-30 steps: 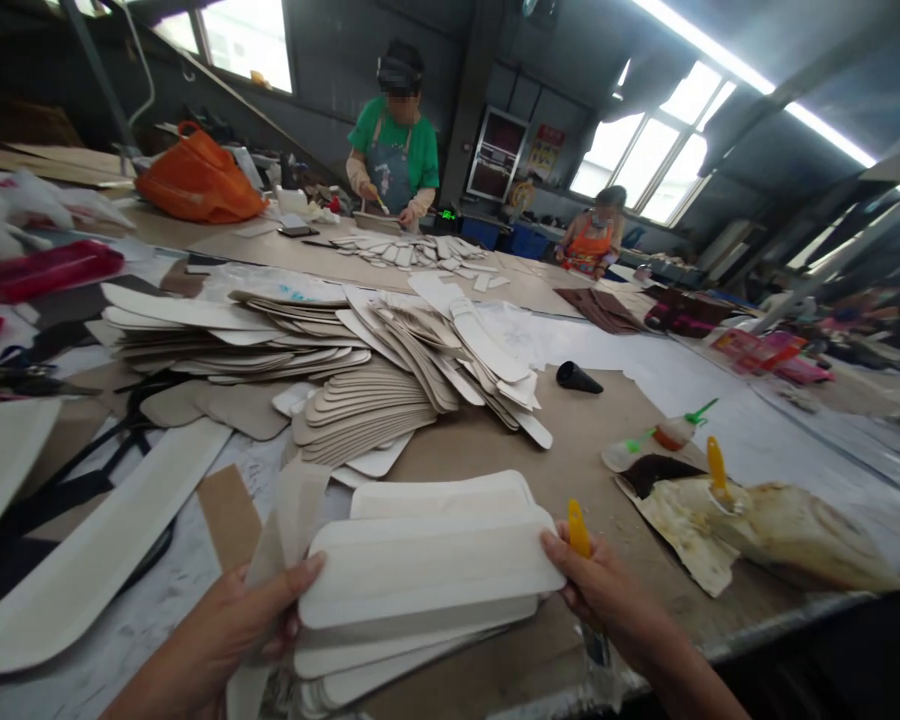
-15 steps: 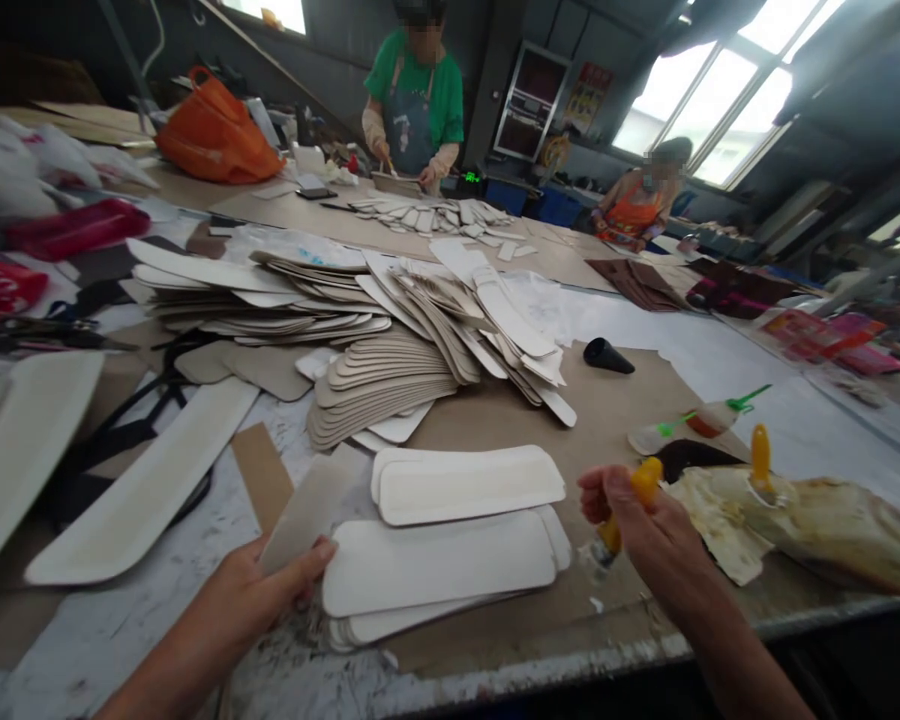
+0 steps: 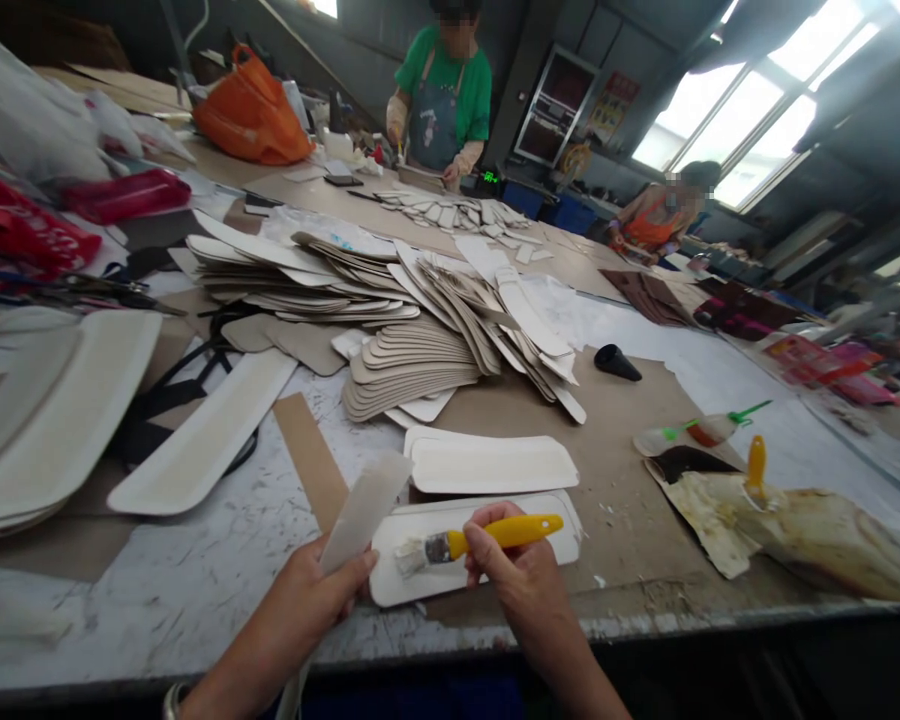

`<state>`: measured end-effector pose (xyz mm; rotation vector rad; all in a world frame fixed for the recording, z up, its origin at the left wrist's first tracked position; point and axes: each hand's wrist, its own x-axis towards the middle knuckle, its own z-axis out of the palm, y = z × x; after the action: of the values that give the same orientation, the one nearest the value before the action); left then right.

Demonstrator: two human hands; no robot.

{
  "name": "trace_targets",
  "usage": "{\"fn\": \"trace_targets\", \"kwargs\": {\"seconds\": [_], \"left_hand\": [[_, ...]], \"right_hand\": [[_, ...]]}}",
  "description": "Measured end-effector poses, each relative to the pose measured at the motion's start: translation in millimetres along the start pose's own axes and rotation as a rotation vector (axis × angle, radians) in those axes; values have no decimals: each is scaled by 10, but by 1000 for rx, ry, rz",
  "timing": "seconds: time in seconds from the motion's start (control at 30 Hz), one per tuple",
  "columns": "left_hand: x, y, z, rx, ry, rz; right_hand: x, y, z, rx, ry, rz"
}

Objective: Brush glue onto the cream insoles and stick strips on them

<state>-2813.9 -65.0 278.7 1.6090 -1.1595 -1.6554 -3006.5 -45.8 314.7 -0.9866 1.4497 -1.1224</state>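
The yellow-handled brush is over the left part of the nearer white panel, near the bench edge, bristles seemingly on its surface. We pinch its handle between thumb and fingers of our right hand, while our left hand grips a pale strip between thumb and fingers, its fingertips beside the panel's left end. A second white panel lies just beyond, and the fanned pieces sit farther off; another yellow brush stands to the right.

We judge the step in hand to be brushing the panel's face. A further stroke would call for light, even pressure from left to right, with our left fingers steadying that end and the strip held clear of the bristles
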Motion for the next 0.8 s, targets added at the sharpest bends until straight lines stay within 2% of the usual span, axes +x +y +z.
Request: {"fn": "trace_targets", "kwargs": {"seconds": [0.1,0.2,0.33,0.4,0.5,0.63,0.7,0.8], "left_hand": [[-28,7,-6,-18,2,24],[-55,22,-2,-21,11,51],[-75,26,17,2,26,63],[-80,14,29,5,47,64],[-77,-22,41,-3,71,63],[-56,-88,44,25,84,30],[-44,-122,43,40,96,12],[-27,-180,45,63,102,4]], "right_hand": [[-53,-55,-27,-57,93,-45],[-116,-88,37,-23,96,-47],[-109,23,56,-63,112,-40],[-70,101,-79,-198,169,-78],[-34,152,-425,-429,293,-147],[-73,49,-820,-719,482,-262],[-106,-24,-905,-848,529,-362],[-133,-62,-892,-979,519,-513]]}}
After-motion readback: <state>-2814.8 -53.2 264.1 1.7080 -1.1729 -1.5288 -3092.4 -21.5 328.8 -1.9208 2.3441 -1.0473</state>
